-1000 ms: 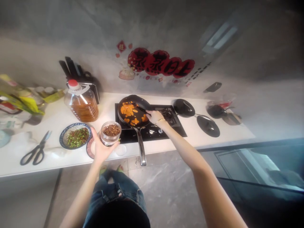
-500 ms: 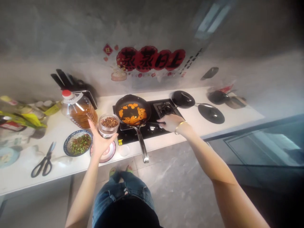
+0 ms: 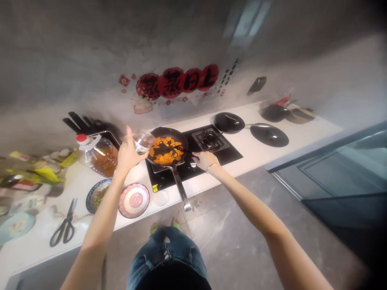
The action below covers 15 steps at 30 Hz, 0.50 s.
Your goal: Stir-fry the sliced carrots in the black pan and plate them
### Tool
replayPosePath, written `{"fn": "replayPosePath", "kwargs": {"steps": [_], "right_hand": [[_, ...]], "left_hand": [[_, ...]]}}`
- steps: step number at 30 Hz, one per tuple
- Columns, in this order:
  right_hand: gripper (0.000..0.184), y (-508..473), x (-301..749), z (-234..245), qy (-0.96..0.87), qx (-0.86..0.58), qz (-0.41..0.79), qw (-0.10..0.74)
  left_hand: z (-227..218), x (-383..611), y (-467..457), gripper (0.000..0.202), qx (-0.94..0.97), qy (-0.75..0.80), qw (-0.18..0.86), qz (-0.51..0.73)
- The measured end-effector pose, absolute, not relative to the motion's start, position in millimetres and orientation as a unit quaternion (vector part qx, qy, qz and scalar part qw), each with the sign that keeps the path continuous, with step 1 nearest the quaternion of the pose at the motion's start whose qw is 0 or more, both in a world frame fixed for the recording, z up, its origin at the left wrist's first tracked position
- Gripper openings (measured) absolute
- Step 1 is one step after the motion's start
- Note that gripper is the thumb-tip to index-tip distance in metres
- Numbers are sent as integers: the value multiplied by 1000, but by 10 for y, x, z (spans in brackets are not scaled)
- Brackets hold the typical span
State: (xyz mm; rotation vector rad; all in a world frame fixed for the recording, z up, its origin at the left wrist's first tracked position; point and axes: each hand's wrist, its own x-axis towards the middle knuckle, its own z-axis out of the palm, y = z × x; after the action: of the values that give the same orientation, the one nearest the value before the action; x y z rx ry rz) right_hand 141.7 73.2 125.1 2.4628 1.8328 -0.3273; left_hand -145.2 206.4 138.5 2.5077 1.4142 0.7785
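My left hand [image 3: 128,156] is wrapped round a clear jar [image 3: 143,141], tilted over the left rim of a dark frying pan [image 3: 169,133]. How much is left in the jar I cannot make out. Orange slices [image 3: 165,159] lie spread in the pan, which sits on the left burner with its metal handle pointing at me. Closed on the dark handle of a cooking utensil [image 3: 190,153], my right hand [image 3: 205,161] is just right of the pan. The utensil's far end reaches in among the slices; its shape is unclear.
A pink-rimmed plate [image 3: 134,201], a partly hidden blue-rimmed bowl [image 3: 95,193] and scissors [image 3: 65,227] line the front left. An oil bottle [image 3: 101,157] stands behind my left forearm. Right of the hob [image 3: 225,151] lie two dark lids, one being this lid [image 3: 269,135].
My left hand has moved the jar of reddish-brown flakes up towards the pan and tipped it. The utensil and my right hand have shifted closer to the pan, and the slices lie differently.
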Motion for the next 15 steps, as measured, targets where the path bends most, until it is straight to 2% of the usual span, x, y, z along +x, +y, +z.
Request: {"fn": "replayPosePath", "kwargs": {"steps": [5,15], "right_hand": [[39,544,1435,1159,590,799,-117,2],[38,360,1513,1181,578,804,-136,-23]], "left_hand": [[1392,-1208,2371,117,891,431,5,140],[1411,-978,2526,118,907,413,-16,83]]}}
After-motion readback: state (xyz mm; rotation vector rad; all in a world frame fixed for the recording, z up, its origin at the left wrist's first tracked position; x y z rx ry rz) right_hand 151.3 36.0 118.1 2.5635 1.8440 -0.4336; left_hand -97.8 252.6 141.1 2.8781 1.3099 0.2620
